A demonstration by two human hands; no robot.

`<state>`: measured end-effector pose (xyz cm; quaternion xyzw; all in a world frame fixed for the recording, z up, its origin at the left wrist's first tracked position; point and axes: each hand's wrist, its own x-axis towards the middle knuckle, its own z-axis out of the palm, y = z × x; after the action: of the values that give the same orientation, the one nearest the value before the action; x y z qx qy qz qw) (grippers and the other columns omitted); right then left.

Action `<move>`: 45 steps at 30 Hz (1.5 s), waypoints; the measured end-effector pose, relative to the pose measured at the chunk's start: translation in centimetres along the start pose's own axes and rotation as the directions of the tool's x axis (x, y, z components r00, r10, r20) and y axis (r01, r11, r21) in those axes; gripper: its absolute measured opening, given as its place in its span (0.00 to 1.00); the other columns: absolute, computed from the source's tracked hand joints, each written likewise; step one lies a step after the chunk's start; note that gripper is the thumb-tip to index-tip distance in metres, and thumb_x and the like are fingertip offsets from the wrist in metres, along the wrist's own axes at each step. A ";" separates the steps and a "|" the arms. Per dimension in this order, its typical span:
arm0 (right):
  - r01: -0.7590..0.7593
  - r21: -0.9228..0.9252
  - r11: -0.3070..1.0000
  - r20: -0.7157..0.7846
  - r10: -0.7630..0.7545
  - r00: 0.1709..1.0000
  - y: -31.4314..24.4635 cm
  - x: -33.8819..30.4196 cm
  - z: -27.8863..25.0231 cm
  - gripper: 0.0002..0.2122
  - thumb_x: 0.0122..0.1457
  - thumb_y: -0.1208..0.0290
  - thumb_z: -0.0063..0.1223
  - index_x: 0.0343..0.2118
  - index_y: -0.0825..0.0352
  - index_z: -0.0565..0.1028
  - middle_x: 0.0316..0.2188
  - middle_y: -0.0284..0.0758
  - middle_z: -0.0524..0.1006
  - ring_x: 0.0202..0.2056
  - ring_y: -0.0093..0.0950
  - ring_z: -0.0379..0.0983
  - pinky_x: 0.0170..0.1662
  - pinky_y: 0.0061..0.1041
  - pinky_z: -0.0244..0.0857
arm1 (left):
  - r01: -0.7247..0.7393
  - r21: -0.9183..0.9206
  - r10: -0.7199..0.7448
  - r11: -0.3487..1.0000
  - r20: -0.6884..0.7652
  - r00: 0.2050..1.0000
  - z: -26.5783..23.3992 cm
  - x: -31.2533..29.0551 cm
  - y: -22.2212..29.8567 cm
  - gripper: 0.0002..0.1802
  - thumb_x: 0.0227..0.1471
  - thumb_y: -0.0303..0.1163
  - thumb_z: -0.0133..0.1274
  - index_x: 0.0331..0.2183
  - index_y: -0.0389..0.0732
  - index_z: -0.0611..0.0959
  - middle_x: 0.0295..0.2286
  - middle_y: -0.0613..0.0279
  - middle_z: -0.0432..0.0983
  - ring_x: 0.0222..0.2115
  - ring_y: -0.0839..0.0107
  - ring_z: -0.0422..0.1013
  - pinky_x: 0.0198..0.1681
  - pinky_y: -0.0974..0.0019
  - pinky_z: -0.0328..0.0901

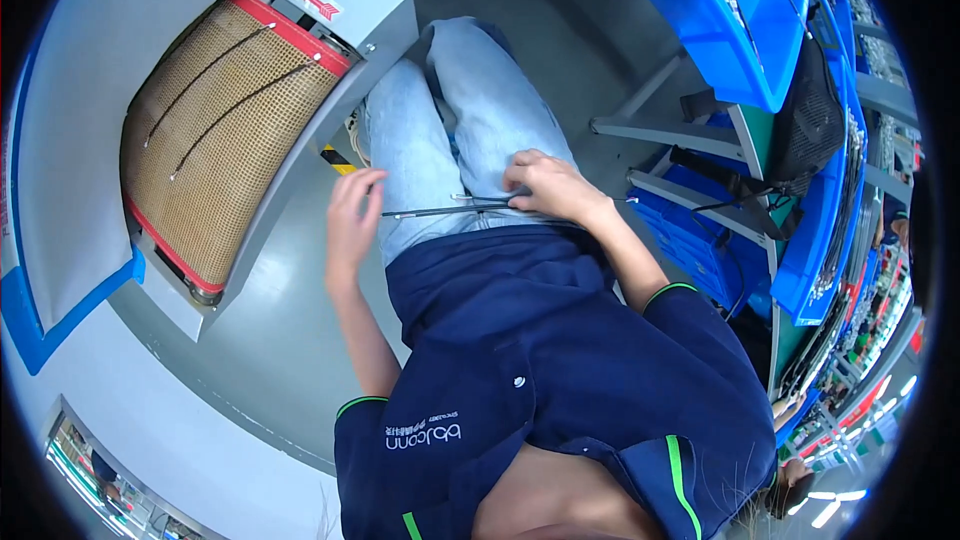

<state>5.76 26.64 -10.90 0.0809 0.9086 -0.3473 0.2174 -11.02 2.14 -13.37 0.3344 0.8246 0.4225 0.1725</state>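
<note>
Across my lap lie thin black cables (440, 210) with small metal ends. My right hand (555, 187) is closed on them near their middle, and one end sticks out to the right past my wrist. My left hand (350, 220) is raised beside the cables' left ends, its fingers loosely curved and apart, with nothing seen between them. Two more black cables (245, 97) rest separately on a tan mesh conveyor belt (215, 210) with red edges, to my left.
The conveyor's grey housing (385, 15) stands close by my left leg. At the right, blue bins (735, 60) hold many cables on a rack with grey metal legs (690, 135). A black mesh bag (815, 105) hangs there. A blue crate (680, 240) sits lower down.
</note>
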 end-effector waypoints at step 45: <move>0.328 0.170 0.929 -0.362 -0.251 0.898 2.3 -28.1 -11.1 0.06 0.47 0.68 0.58 0.29 0.61 0.79 0.27 0.34 0.77 0.32 0.34 0.74 0.34 0.34 0.66 | -0.112 -0.166 0.165 0.980 0.345 0.924 13.4 -8.7 32.4 0.07 0.55 0.25 0.46 0.30 0.31 0.75 0.20 0.56 0.72 0.22 0.70 0.68 0.28 0.66 0.63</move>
<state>27.80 35.87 7.75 0.0260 0.8883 -0.4585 -0.0050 16.01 17.44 5.16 0.4499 0.7212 0.4239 0.3126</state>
